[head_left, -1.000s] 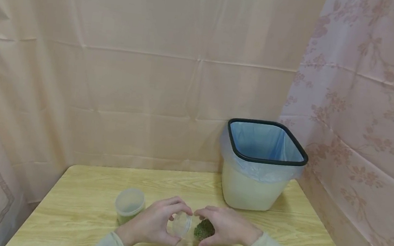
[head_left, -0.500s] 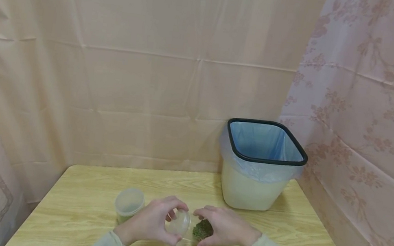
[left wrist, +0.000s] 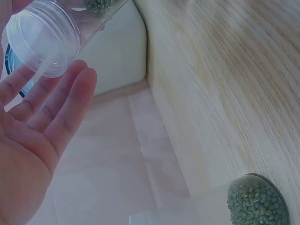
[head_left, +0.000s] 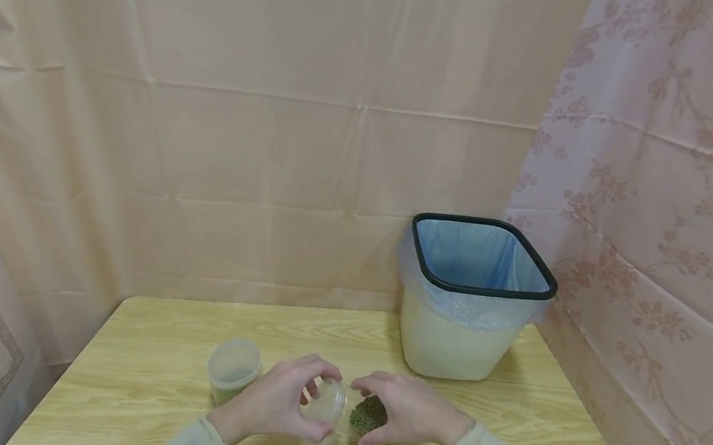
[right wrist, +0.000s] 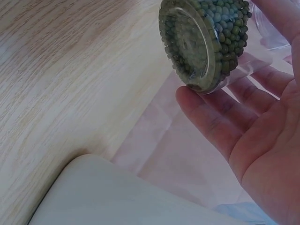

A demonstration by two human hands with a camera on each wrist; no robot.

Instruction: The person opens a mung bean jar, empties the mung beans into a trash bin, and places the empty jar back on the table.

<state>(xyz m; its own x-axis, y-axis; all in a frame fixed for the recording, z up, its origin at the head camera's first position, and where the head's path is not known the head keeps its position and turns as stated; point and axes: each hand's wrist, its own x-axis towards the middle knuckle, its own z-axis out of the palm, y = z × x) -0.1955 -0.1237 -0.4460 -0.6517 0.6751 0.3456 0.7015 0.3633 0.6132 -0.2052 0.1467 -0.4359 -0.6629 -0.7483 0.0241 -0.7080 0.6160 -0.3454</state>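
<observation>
- The beige curtain (head_left: 258,151) fills the back, and a pink floral curtain (head_left: 678,217) closes in the right; only the head view takes in both at full spread.
- Below them is my wood-grain table (head_left: 145,367), its grain sharper in the wrist views.
- The cream bin (head_left: 448,349) stands at the table's far right. The head view looks into its blue liner (head_left: 469,255); the right wrist view gives mostly its smooth pale wall.
- My left hand (head_left: 290,398) holds the left end of a clear plastic jar (head_left: 330,406), thumb in front and forefinger behind. The left wrist view adds my other fingers, fanned out under it.
- My right hand (head_left: 410,411) holds the other end the same way, between thumb and fingers; the right wrist view adds the fingers stretched beneath the base.
- The jar sits over the front of the table, between my two palms. Its long axis runs from hand to hand, tipped well off upright: the base (right wrist: 190,47) points to my right palm, the ringed end (left wrist: 44,40) to my left. I can't tell whether that end wears a lid.
- A second jar (head_left: 234,372) stands upright just behind my left wrist, its axis vertical. The head view shows its frosted top, the left wrist view the beans in its bottom.
- Mung beans (right wrist: 228,33) crowd the base of the jar I hold; the head view blurs them into a green-brown clump, while the right wrist view separates them singly.
</observation>
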